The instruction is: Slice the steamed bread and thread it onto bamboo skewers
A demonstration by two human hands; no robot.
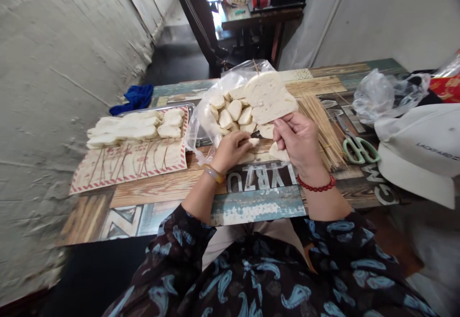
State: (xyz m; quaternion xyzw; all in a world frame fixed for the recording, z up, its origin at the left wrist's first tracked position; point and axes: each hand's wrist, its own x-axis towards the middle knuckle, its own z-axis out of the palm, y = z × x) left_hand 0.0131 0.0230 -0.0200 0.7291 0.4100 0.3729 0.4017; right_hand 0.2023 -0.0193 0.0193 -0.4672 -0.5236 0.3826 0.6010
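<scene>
My right hand is closed at the lower edge of a skewer of pale, spongy slices, held up over the table. The thin stick's tip pokes out above the top slice. In my left hand, low over the table, a small pale slice is pinched between the fingers. Just beyond it, an open clear plastic bag holds many loose pale slices. Another slice lies beside my right hand.
Finished-looking skewers lie on a paper-lined tray at left. Bare bamboo sticks, green-handled scissors, a white cap and a crumpled bag are at right. A blue cloth sits at back left; a person's leg stands beyond.
</scene>
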